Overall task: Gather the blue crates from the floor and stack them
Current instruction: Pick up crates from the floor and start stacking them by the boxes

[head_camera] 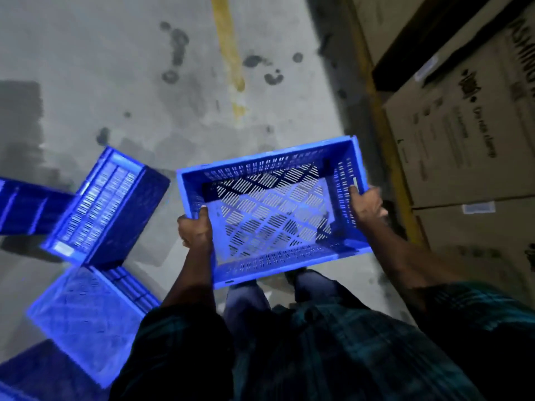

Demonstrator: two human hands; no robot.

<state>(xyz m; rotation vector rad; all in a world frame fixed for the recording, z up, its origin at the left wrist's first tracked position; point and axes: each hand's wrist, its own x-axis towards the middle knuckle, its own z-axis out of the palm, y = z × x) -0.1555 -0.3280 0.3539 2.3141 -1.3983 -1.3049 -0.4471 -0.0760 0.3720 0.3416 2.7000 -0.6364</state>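
Note:
I carry an empty blue slotted crate (260, 166) upright in front of my body, above the floor. My left hand (194, 229) grips its left end wall and my right hand (365, 203) grips the right end wall, thumbs over the rim. On the floor to my left lie other blue crates: one tipped on its side (107, 206), one upside down (84, 319) with its base showing, another at the far left edge (26, 206), and a dark one at the bottom left corner (37, 374).
Stacked cardboard boxes (463, 134) line the right side, close to the crate's right end. The grey concrete floor (115, 68) ahead bears dark stains and a worn yellow line (228, 53). My legs (278, 290) show below the crate.

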